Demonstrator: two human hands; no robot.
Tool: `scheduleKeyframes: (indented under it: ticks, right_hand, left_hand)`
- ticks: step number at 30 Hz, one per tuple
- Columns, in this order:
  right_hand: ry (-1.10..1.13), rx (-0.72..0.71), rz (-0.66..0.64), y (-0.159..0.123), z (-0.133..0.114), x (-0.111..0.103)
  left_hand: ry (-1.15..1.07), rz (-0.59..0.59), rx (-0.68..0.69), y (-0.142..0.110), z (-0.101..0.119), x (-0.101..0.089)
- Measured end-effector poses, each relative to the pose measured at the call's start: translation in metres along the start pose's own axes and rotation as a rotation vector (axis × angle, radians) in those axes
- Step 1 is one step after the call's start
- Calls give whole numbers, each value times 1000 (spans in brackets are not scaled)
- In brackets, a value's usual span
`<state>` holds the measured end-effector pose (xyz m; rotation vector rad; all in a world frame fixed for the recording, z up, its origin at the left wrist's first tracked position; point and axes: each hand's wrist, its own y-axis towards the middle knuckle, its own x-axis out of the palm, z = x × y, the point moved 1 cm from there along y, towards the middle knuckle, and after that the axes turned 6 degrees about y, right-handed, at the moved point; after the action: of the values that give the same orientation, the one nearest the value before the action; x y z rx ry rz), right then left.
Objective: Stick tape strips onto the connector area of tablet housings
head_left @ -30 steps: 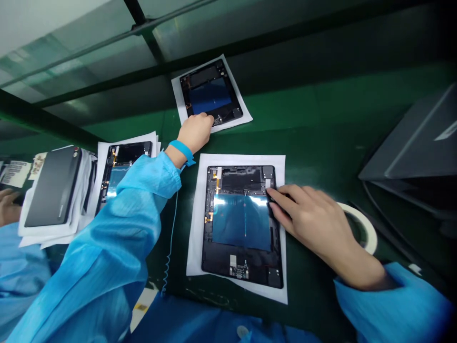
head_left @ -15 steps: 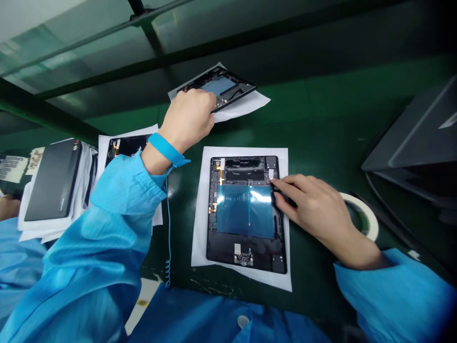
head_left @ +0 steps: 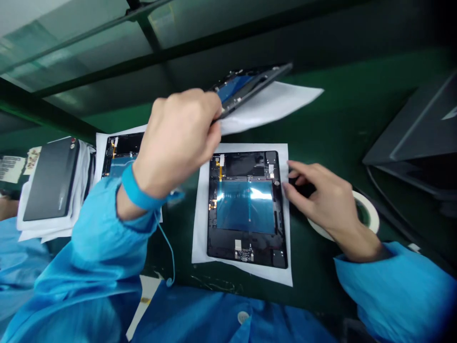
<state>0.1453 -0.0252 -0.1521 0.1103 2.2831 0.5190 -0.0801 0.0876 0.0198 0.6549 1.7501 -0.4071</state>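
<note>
My left hand point(head_left: 182, 136) grips the near edge of an opened tablet point(head_left: 246, 90), raised and tilted above the bench with a white sheet point(head_left: 274, 107) hanging under it. A second opened tablet point(head_left: 246, 245) lies flat on another white sheet point(head_left: 202, 224); its blue-filmed battery point(head_left: 244, 207) and a small circuit board near the bottom are exposed. At the right edge of that sheet is my right hand point(head_left: 319, 200), its thumb and forefinger apart and nothing visible between them. A blue wrist strap point(head_left: 137, 188) with a cord circles my left wrist.
Partly behind my left arm lies a third opened tablet point(head_left: 123, 145) on paper. Farther left stands a stack topped by a dark closed tablet point(head_left: 50, 178), near another person's hand point(head_left: 7, 207). A tape roll point(head_left: 373, 219) sits under my right wrist; a grey box-like object point(head_left: 410, 128) is at right.
My left hand has brought the raised tablet and its sheet nearer and to the right, tilting them more steeply. My right hand has drawn back from the flat tablet's edge, fingers parting.
</note>
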Motion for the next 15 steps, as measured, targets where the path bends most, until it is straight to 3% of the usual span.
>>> scheduleKeyframes:
  ticks: [2, 4, 6, 8, 11, 15]
  right_hand:
    - [56, 23, 128, -1, 3, -6]
    - [62, -7, 215, 0, 5, -12]
    - [43, -35, 235, 2, 5, -15]
    - [7, -54, 223, 6, 3, -17]
    - [-73, -102, 231, 9, -2, -23]
    - [-364, -109, 317, -17, -6, -55]
  left_hand:
    - [-8, 51, 124, -36, 21, -10]
    - [-95, 159, 395, -79, 50, -10]
    - [-176, 190, 490, -119, 77, 4]
    - [-260, 123, 521, -146, 97, 26]
    - [-278, 41, 504, -162, 110, 53]
    - [-283, 41, 509, -162, 105, 54]
